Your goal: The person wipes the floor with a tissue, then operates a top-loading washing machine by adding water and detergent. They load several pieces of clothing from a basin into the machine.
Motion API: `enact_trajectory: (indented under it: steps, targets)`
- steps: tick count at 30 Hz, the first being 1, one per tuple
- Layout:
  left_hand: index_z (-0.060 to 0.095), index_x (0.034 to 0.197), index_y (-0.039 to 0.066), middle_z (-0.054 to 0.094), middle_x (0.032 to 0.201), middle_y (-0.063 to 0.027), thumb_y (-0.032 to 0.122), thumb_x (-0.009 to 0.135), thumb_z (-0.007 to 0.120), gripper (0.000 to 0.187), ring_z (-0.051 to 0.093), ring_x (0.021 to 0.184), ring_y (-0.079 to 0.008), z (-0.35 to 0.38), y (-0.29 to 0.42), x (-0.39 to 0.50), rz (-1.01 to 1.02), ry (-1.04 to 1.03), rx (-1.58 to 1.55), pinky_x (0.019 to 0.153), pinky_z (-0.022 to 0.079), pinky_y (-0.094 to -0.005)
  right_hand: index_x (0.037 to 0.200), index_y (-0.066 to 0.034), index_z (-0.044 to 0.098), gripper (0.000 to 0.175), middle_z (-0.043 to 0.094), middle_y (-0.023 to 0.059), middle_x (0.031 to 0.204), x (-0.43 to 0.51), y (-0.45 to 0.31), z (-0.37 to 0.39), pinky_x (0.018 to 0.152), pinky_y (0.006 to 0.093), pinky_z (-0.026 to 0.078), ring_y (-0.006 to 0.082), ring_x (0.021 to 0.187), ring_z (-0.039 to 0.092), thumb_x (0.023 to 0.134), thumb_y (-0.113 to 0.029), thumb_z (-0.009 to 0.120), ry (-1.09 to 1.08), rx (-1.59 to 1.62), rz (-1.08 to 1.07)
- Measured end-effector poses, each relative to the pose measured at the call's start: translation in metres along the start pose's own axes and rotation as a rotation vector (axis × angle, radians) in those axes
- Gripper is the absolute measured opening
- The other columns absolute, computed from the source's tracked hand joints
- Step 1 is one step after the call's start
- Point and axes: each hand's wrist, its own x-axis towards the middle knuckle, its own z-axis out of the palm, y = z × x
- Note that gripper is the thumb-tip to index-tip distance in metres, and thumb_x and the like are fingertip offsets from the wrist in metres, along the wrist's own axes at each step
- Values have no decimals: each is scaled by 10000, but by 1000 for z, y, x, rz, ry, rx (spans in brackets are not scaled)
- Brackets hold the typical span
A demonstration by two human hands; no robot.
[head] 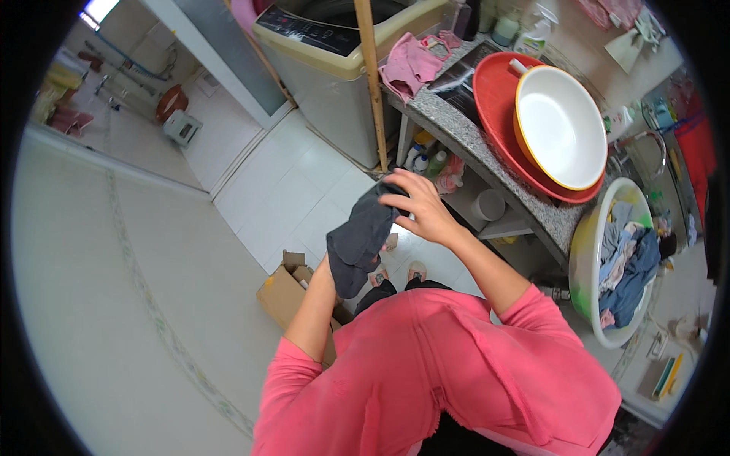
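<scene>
A dark grey piece of cloth (356, 239), perhaps a small garment, is in the air in front of me, bunched and hanging down at its near end. My right hand (419, 205) has its fingers over the cloth's far upper end, with the thumb below them. The cloth covers most of my left hand (327, 271); only the wrist and a little skin at the cloth's edge show, so its finger positions are hidden. Under the cloth is the white tiled floor (311, 188), with my feet farther back.
An open cardboard box (279, 296) stands by my left side. Ahead is a top-loading washing machine (342, 108) behind a wooden pole (372, 85). On the right, a granite counter (456, 122) bears a red basin (496, 114), a white-lined basin (562, 128) and a laundry tub (584, 279) of clothes.
</scene>
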Motion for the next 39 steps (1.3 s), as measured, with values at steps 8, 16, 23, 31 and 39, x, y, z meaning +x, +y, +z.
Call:
enact_trajectory:
  steps: [8, 16, 23, 31, 39]
  targets:
    - [496, 1259, 67, 530, 1236, -61, 356, 875, 624, 497, 455, 1189, -190, -40, 78, -29, 8, 505, 242, 1000, 362, -371, 855, -29, 552, 282, 593, 157, 731, 61, -2, 25, 641, 373, 461, 296, 721, 605, 739, -229, 713, -372, 344, 165]
    - [611, 1044, 46, 637, 907, -24, 280, 831, 708, 331, 573, 836, -100, -25, 81, -51, -185, 418, 185, 741, 465, -254, 838, -15, 583, 282, 550, -9, 720, 84, 0, 20, 616, 255, 421, 65, 673, 489, 861, -294, 620, -828, 639, 268]
    - [632, 906, 37, 604, 769, 1, 181, 838, 672, 163, 540, 733, -85, -18, 99, -35, -228, 398, 223, 675, 444, -252, 1000, -57, 570, 322, 646, 187, 884, 56, 44, 65, 741, 433, 472, 372, 895, 610, 697, -109, 666, -685, 67, 58]
    - [619, 1028, 157, 592, 1065, -141, -42, 703, 573, 385, 562, 1024, -338, -97, 96, -60, -579, 747, 1246, 828, 489, -428, 987, -138, 629, 342, 559, 145, 976, 138, 17, 51, 797, 420, 472, 348, 949, 566, 686, 13, 568, -420, -165, -5]
    - [585, 1163, 80, 523, 1283, -127, -42, 778, 536, 406, 494, 1185, -291, -41, 128, -47, 417, 1132, 1627, 955, 435, -397, 1069, -118, 648, 286, 588, 81, 1209, 165, -29, 11, 925, 426, 445, 278, 1135, 543, 812, -34, 553, 473, -77, -431]
